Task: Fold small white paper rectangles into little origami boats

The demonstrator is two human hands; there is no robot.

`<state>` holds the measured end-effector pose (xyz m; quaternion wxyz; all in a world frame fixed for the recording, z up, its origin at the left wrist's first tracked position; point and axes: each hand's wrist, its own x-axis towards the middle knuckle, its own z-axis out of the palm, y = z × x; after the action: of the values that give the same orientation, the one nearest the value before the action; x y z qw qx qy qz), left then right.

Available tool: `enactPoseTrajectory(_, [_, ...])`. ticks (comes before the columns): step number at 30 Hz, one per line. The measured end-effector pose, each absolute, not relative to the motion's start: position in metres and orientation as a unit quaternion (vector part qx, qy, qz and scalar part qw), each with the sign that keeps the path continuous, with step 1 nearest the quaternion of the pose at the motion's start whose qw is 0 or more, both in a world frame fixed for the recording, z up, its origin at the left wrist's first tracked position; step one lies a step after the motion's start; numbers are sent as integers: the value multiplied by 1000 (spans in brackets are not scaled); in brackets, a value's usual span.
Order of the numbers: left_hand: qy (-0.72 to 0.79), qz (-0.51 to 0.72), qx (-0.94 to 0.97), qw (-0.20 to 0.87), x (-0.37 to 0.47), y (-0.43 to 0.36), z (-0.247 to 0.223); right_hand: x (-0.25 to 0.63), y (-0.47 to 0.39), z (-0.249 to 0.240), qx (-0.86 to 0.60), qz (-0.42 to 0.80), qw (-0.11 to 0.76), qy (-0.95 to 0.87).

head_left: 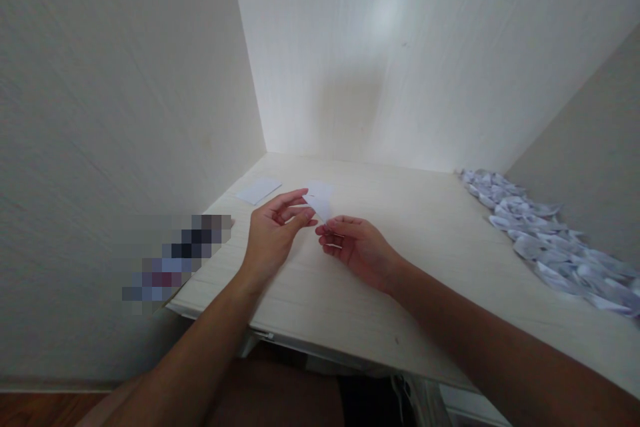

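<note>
A small piece of white paper (319, 204), which looks folded to a point, is held between both hands above the table. My left hand (273, 232) pinches its left side between thumb and fingertips. At the paper's lower corner, the thumb and forefinger of my right hand (361, 248) close on it, with the other fingers curled below. Part of the paper is hidden behind my fingers, so its exact folds are unclear. A flat stack or sheet of white paper (257, 191) lies on the table just beyond my left hand.
The pale wood-grain table (325, 307) is closed in by walls at the back and both sides. Along its right side lies a long heap of folded white paper pieces (545, 233). A pixelated patch (180, 257) covers something beside the left table edge.
</note>
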<state>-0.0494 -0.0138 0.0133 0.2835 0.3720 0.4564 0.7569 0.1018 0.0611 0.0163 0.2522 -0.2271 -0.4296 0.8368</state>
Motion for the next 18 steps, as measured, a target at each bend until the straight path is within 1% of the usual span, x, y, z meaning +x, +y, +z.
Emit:
enactPoseTrajectory(7, [442,756,387,287,-49,-12,10,101,61,14,-222,822,258,-455])
enactPoseTrajectory(12, [426,751,412,291,-48,-11,8,100,59,13,-221,782,278,-513])
enactPoseTrajectory(18, [402,743,436,311,-46,-13,9,99,57,13,-210,755,271,-558])
